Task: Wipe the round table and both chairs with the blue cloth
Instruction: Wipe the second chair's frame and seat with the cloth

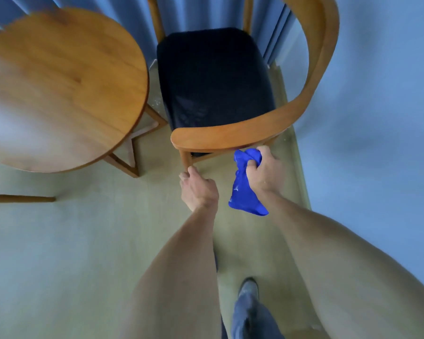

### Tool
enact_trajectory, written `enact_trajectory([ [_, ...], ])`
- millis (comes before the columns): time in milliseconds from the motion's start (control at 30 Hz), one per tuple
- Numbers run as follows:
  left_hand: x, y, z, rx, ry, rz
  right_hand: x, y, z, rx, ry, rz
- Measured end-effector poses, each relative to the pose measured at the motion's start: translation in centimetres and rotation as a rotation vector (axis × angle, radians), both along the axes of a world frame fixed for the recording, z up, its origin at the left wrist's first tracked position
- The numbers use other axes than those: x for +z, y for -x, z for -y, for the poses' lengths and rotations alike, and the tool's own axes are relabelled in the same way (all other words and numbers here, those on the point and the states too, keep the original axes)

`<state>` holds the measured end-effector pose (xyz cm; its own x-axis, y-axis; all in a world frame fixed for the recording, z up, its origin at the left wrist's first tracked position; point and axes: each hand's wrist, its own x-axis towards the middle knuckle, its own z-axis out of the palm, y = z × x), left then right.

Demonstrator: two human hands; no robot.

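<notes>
Blue cloth [246, 184] hangs bunched from the right hand [266, 171], whose grip is curled tight round its upper end, just below the curved wooden back rail of the chair [230, 133]. That rail runs left to right directly above the cloth, so the right hand is nearer it. The left hand [198, 189] has fingers round the chair leg [186, 160] under the rail's left end, steadying it.

pale wood-look floor [88, 241] with the round table [59, 89] and a dark-seated wooden chair [230, 133] standing on it
</notes>
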<state>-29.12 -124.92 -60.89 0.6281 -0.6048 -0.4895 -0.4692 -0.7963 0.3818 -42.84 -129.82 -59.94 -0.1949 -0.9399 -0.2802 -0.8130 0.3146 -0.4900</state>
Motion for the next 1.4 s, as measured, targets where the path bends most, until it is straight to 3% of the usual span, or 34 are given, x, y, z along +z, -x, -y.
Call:
enact_trajectory([
  [200,3.8,-2.3,1.6,0.076,-0.032,-0.027,5.1,-1.7,3.8,0.026,0.241,-0.055],
  [467,1.3,-8.6,2.2,0.091,-0.046,-0.031,1.8,-9.9,5.6,0.055,0.365,-0.148],
  [700,0.7,-12.8,3.8,0.080,-0.019,-0.106,1.5,-23.3,6.3,0.606,0.327,-0.114],
  [800,0.6,-13.7,3.2,0.094,-0.031,-0.115,0.6,-23.7,5.1,0.621,0.268,-0.145],
  [933,0.6,-14.8,3.9,0.151,-0.040,-0.129,0.3,-21.4,5.6,0.833,0.371,-0.248],
  [1200,2.6,-14.2,8.6,0.112,0.007,-0.045,0.9,-19.9,6.4,0.574,0.320,-0.198],
  [1400,3.9,-11.0,12.9,-0.022,0.035,0.052,1.4,-11.7,9.9,0.196,0.200,-0.269],
])
